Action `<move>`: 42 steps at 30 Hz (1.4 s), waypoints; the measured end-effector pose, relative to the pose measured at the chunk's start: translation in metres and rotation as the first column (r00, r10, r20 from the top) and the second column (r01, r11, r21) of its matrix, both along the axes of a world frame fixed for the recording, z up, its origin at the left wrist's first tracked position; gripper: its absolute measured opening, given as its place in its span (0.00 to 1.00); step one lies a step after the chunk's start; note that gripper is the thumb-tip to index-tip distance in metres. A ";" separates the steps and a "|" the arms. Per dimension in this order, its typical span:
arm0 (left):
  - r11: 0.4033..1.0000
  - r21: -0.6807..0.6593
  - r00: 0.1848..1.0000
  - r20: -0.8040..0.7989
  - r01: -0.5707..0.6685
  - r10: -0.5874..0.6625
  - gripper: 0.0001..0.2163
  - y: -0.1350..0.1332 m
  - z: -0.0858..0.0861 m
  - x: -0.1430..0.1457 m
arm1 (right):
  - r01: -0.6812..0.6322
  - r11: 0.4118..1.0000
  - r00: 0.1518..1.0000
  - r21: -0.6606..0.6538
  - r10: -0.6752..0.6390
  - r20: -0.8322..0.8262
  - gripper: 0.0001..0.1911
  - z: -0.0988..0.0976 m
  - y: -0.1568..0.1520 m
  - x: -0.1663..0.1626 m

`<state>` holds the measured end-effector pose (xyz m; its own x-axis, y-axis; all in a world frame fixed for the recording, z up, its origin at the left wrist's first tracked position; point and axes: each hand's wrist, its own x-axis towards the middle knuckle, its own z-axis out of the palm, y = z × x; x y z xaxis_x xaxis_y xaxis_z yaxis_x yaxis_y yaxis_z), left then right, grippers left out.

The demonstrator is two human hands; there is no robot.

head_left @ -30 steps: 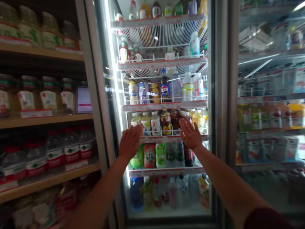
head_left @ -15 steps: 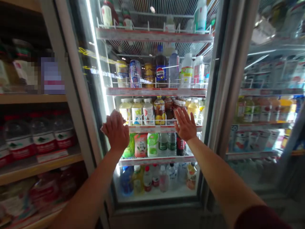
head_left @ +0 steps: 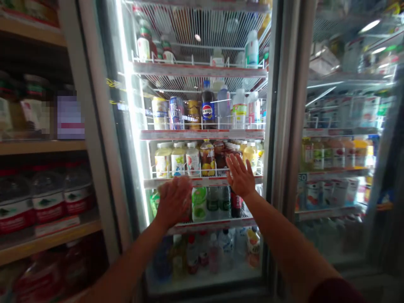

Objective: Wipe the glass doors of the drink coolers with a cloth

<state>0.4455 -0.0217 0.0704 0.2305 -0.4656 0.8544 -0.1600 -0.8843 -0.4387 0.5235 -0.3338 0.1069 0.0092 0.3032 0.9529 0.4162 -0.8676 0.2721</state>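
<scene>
My left hand [head_left: 174, 207] is pressed over a crumpled pinkish cloth [head_left: 184, 183] against the glass door [head_left: 183, 94] of an upright drinks fridge. Motion smears the cloth and fingers, and the hand covers part of the lower drinks shelf. My right hand [head_left: 240, 176] is open, its fingers spread and palm toward the same glass, with nothing held. Behind the glass, between and above the hands, stand a brown drink bottle with lemons on its label [head_left: 207, 159] and several white-capped bottles [head_left: 178, 160]. A dark cola bottle [head_left: 207, 107] is on the shelf above.
Wooden shelves [head_left: 63, 146] at the left hold large red-labelled water bottles [head_left: 47, 189]. A metal door frame [head_left: 285, 126] runs up on the right, with another glass-fronted fridge beyond it. A bright light strip [head_left: 128, 84] lines the fridge's left side.
My left hand has slid right and downward across the glass with the cloth. My right hand stays near the same spot on the door. The view has tilted up slightly.
</scene>
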 end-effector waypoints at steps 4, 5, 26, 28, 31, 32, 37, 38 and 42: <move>0.991 0.130 0.997 -0.077 0.022 -0.012 0.28 0.001 0.009 0.001 | -0.007 1.000 1.000 -0.001 0.007 0.007 0.36 0.000 0.000 0.001; 1.000 -0.018 1.000 -0.012 -0.021 0.021 0.28 0.001 0.015 0.001 | -0.007 1.000 1.000 -0.002 0.007 0.009 0.35 0.000 0.000 0.001; 0.956 0.255 0.970 -0.229 0.142 -0.084 0.26 -0.041 0.023 0.012 | 0.039 0.999 0.998 -0.008 -0.039 0.046 0.34 -0.006 -0.002 0.001; 0.996 -0.081 0.998 -0.057 0.027 -0.032 0.28 -0.040 0.029 0.011 | 0.040 0.999 0.999 -0.007 -0.039 0.038 0.34 -0.007 -0.002 0.001; 0.956 -0.293 0.999 0.030 -0.029 0.039 0.32 -0.043 0.025 0.012 | 0.037 0.999 0.999 -0.008 -0.036 0.017 0.33 -0.007 -0.003 0.001; 0.988 -0.154 1.000 -0.017 -0.003 0.001 0.33 -0.045 0.022 0.012 | 0.039 0.999 0.999 -0.007 -0.039 0.012 0.33 -0.007 -0.003 0.002; 0.953 0.286 0.985 -0.163 0.104 -0.059 0.29 -0.040 0.031 0.012 | 0.022 1.000 1.000 -0.001 -0.022 0.011 0.33 -0.006 -0.004 0.002; 0.994 0.105 0.996 -0.084 0.040 -0.031 0.29 -0.040 0.038 0.012 | 0.017 1.000 1.000 -0.001 -0.017 0.010 0.33 -0.006 -0.004 0.002; 0.958 -0.286 0.995 0.099 -0.001 0.031 0.30 -0.049 0.048 0.012 | 0.010 1.000 1.000 -0.001 -0.010 0.004 0.33 -0.006 -0.005 0.002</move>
<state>0.4573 -0.0705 0.1185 0.1410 -0.1959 0.9704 -0.1127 -0.9770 -0.1809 0.5250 -0.3385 0.1007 0.0082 0.3037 0.9527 0.4061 -0.8716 0.2744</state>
